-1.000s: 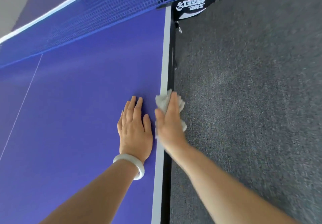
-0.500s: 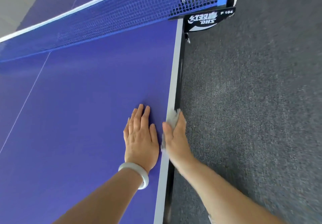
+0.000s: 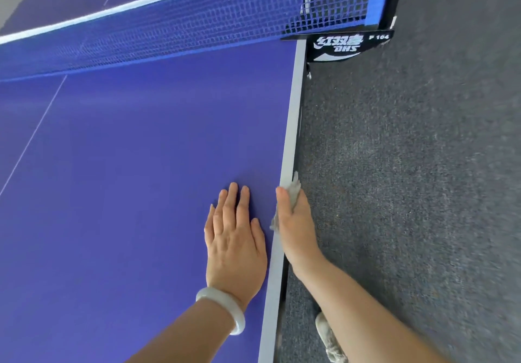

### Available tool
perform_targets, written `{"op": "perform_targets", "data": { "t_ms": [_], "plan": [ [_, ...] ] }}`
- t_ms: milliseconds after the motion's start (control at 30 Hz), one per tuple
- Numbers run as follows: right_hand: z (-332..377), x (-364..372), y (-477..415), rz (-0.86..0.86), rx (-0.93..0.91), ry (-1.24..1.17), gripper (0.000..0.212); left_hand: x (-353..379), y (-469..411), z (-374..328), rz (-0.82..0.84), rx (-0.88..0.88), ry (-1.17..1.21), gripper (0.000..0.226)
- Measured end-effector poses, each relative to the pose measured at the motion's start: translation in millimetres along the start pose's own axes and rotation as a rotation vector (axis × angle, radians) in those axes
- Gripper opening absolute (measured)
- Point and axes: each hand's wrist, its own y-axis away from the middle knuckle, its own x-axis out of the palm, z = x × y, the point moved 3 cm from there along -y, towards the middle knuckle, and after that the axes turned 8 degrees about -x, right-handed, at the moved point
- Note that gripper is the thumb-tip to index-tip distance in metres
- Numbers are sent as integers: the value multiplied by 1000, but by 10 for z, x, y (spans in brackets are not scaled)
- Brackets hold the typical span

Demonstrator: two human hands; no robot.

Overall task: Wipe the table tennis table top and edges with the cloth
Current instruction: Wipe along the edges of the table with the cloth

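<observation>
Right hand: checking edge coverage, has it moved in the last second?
Yes. The right hand slipped rightward off the grey border stripe, down over the side, with the cloth.

- The left hand (image 3: 235, 241) lies flat on the surface (image 3: 127, 179), near its right edge (image 3: 291, 137).
- The right hand (image 3: 296, 227) is just right of it, holding the cloth (image 3: 294, 190) against that edge.
- The net (image 3: 169, 32) crosses the surface behind both hands, with its clamp (image 3: 338, 46) on the edge.
- The floor (image 3: 408, 193) lies right of the edge, with a shoe (image 3: 329, 340) on it under the right arm.
</observation>
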Motion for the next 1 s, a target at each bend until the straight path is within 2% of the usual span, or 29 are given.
{"op": "perform_targets", "data": {
  "t_ms": [67, 200, 333, 400, 500, 567, 633, 733, 833, 867, 933, 1000],
  "plan": [
    [30, -12, 18, 3, -3, 37, 45, -18, 10, -4, 14, -6, -14, 63],
    [102, -34, 14, 27, -52, 69, 41, -106, 3, -7, 54, 21, -31, 60],
    [96, -39, -6, 38, -58, 38, 49, -214, -453, -75, 16, 140, -14, 39],
    [127, -37, 22, 53, -45, 25, 59, -231, -832, -204, 33, 160, 46, 33],
    [134, -59, 27, 85, 5, 29, 86, -134, -1358, -496, 34, 174, 40, 44],
    [130, -82, 55, 96, 12, 85, 95, -60, -1532, -585, 29, 162, 35, 48],
    [152, -128, 45, 97, -40, 139, 96, -5, -1598, -605, 9, 156, 66, 49],
    [264, -89, -189, 138, -155, 138, 83, 2, -1580, -576, 1, 155, 98, 51],
    [523, -70, -871, 114, -157, -19, 81, 3, -1611, -577, 25, 133, 98, 55],
    [599, -93, -1171, 108, -124, -126, 73, 2, -1611, -576, 28, 126, 99, 56],
    [739, -203, -1692, 79, 40, -445, 59, 7, -1611, -578, 29, 119, 99, 56],
    [767, -265, -1922, -40, 139, -683, 56, 8, -1617, -589, 30, 117, 96, 56]
  ]
}}
